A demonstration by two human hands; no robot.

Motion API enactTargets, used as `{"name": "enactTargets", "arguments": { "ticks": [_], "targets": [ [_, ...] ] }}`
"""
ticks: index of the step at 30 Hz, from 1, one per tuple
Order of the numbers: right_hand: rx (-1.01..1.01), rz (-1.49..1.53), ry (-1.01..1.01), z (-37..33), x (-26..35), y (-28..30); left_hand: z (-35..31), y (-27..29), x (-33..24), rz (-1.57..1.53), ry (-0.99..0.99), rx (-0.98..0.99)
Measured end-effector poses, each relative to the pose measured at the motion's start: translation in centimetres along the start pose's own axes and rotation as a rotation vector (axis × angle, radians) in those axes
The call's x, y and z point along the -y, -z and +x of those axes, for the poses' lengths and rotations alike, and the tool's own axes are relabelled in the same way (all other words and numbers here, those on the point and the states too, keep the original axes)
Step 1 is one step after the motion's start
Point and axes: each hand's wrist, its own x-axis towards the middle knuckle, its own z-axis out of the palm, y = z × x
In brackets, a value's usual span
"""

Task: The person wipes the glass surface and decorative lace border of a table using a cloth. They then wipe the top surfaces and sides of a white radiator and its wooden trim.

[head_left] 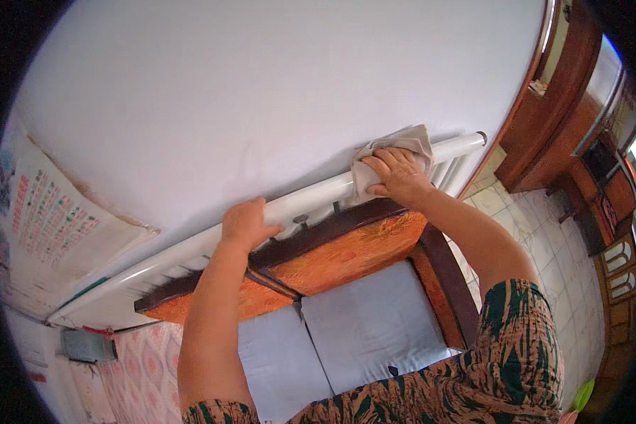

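Observation:
A white radiator (311, 196) with a round top pipe runs slantwise along the wall. My left hand (246, 223) grips that top pipe about midway, its thumb on the near side and its fingers over the far side, partly hidden. Further right, my right hand (401, 175) presses a beige cloth (422, 145) onto the pipe. The cloth drapes over both sides of the pipe, with its folds bunched around my fingers. Past the cloth, the pipe's dark-capped right end (480, 138) shows.
A wooden sofa with an orange patterned back (346, 251) and blue-grey seat cushions (374, 318) stands between me and the radiator. A printed sheet (56, 226) hangs on the left wall. Pale floor tiles (544, 240) and wooden cabinets (618, 275) are at right.

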Motion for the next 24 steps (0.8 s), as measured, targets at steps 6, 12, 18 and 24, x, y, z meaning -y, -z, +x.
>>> {"name": "enactTargets", "arguments": {
  "ticks": [6, 12, 18, 24],
  "targets": [
    [0.046, -0.050, -0.027, 0.0, 0.0, -0.1, 0.9, 0.3, 0.2, 0.001, -0.091, 0.003],
    [0.025, -0.035, -0.011, -0.5, -0.7, 0.1, 0.1, 0.0, -0.8, -0.007, -0.076, -0.134],
    [0.080, -0.009, -0.039, 0.1, -0.4, 0.0, -0.1, -1.4, -0.8, 0.099, -0.015, -0.281],
    [0.024, -0.026, 0.059, -0.7, -2.6, -0.4, -0.2, -2.9, 0.4, 0.156, -0.029, -0.354]
  ]
}}
